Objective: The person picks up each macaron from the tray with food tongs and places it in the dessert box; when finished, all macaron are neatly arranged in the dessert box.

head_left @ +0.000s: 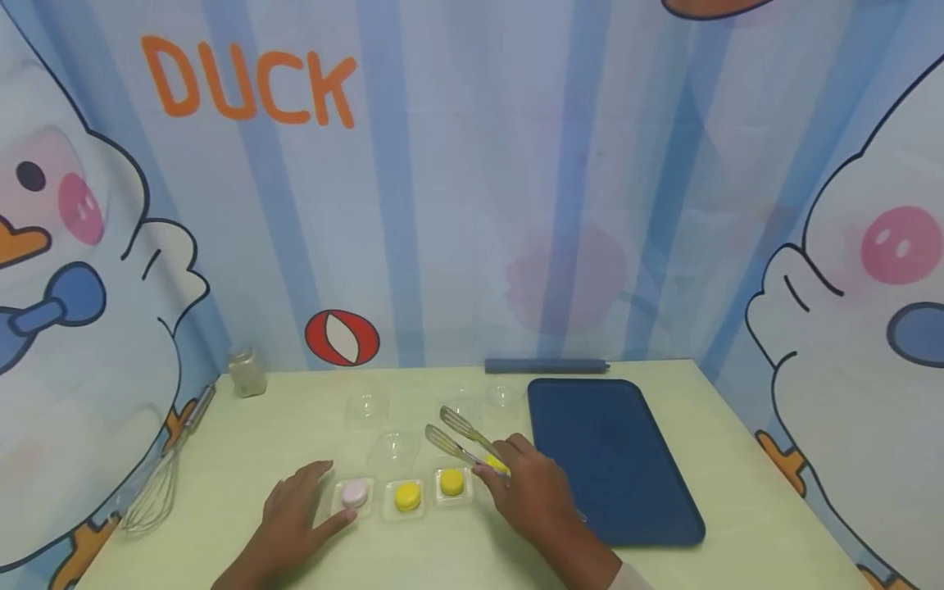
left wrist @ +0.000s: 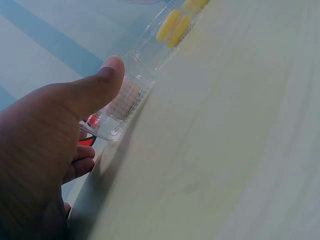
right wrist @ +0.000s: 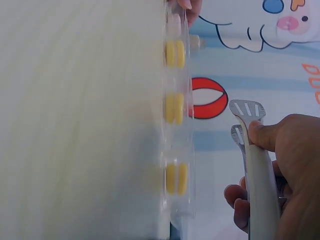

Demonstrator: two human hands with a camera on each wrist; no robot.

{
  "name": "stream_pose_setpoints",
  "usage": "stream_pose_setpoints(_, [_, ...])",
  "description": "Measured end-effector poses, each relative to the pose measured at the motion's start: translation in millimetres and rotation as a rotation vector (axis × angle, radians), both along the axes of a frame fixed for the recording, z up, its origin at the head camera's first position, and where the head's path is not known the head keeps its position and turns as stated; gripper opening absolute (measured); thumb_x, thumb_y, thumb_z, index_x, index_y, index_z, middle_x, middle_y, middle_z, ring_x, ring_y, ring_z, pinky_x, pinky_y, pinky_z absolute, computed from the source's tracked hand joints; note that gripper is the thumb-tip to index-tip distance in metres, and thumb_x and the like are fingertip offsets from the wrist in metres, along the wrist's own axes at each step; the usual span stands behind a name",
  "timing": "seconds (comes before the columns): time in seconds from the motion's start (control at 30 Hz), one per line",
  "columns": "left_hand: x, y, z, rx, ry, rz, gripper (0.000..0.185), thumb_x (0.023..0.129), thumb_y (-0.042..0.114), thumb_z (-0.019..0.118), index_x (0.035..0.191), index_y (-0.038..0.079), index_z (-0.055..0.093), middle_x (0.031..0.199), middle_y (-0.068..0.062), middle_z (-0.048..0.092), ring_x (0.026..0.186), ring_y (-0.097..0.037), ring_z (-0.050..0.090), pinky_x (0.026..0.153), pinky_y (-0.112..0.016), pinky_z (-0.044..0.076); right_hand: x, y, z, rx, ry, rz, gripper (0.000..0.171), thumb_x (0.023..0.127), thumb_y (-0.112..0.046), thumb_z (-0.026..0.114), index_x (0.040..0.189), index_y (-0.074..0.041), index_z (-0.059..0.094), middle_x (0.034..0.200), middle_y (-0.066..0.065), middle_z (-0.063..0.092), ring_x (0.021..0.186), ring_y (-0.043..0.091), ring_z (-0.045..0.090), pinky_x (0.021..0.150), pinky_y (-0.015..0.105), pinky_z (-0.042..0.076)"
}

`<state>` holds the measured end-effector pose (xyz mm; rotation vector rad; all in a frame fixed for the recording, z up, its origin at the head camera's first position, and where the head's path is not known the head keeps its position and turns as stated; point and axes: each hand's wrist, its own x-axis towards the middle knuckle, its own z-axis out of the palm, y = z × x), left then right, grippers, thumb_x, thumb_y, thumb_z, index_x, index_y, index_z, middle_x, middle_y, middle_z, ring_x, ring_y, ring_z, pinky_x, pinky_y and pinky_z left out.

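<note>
The right hand (head_left: 533,492) is clamped around metal tongs (head_left: 460,438), thumb on the upper arm. The tong blades stand apart and empty, raised above the table (head_left: 221,459) and angled far-left, which keeps them clear of the row below.

The left hand (head_left: 298,512) lies flat with fingers extended, thumb tip touching the near-left corner of the clear tray holding the pink macaron (head_left: 355,492). This contact appears to steady that tray.

To the right of the pink macaron sit 3 yellow macarons in matching trays: 1st (head_left: 408,496), 2nd (head_left: 452,482), 3rd (head_left: 496,464), partly hidden by the right hand.

Clear dome lids (head_left: 393,447) lie just beyond the row. A blue tray (head_left: 612,459) lies right, a whisk (head_left: 158,483) far left.
</note>
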<state>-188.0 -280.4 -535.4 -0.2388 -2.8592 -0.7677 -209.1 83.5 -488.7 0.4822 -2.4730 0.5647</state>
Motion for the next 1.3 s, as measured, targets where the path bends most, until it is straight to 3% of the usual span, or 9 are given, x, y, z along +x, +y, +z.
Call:
stream_pose_setpoints(0.23, [2.0,-1.0,1.5,-0.004,-0.005,0.003,0.083,0.095,0.054,0.080,0.154,0.002,0.051,0.159,-0.025,0.055,0.149,-0.051,0.049,0.117,-0.083,0.028,-2.2,35.0,-3.1,-0.004,-0.026,-0.093,0.038,0.091,-0.041,0.089,0.115,-0.012,0.081,0.102,0.000,0.074,0.077,0.013,0.072,0.061,0.034,0.060])
stream_pose_setpoints(0.43, [2.5,-2.0,1.3,-0.015,0.000,0.008,0.083,0.095,0.054,0.081,0.153,0.002,0.052,0.158,-0.026,0.056,0.148,-0.052,0.050,0.116,-0.084,0.030,-3.4,64.2,-8.1,-0.009,-0.027,-0.142,0.040,0.090,-0.039,0.091,0.115,-0.009,0.081,0.107,0.005,0.076,0.085,0.022,0.077,0.065,0.041,0.063])
stream_pose_setpoints(0.67, [-0.2,0.0,-0.5,-0.010,-0.006,0.004,0.084,0.094,0.054,0.082,0.152,0.002,0.052,0.157,-0.026,0.056,0.147,-0.052,0.051,0.116,-0.084,0.030,0.8,92.8,-9.0,-0.066,-0.099,-0.223,0.039,0.093,-0.037,0.089,0.119,-0.009,0.081,0.108,0.006,0.076,0.087,0.026,0.076,0.068,0.049,0.062])
stream_pose_setpoints(1.07, [-1.8,0.0,-1.4,-0.015,0.005,-0.006,0.083,0.094,0.054,0.082,0.153,0.003,0.051,0.158,-0.026,0.056,0.147,-0.052,0.051,0.115,-0.084,0.030,-5.0,129.8,-11.5,-0.098,-0.031,-0.259,0.041,0.093,-0.033,0.088,0.119,-0.002,0.080,0.106,0.015,0.077,0.088,0.035,0.078,0.069,0.055,0.062])
stream_pose_setpoints(1.3, [-2.2,1.1,-0.5,-0.020,-0.012,-0.004,0.085,0.094,0.056,0.081,0.153,0.002,0.051,0.158,-0.027,0.055,0.148,-0.053,0.050,0.116,-0.084,0.029,-3.9,156.1,-7.4,-0.095,-0.123,-0.361,0.045,0.098,-0.036,0.083,0.126,-0.001,0.077,0.113,0.021,0.076,0.098,0.044,0.077,0.077,0.062,0.061])
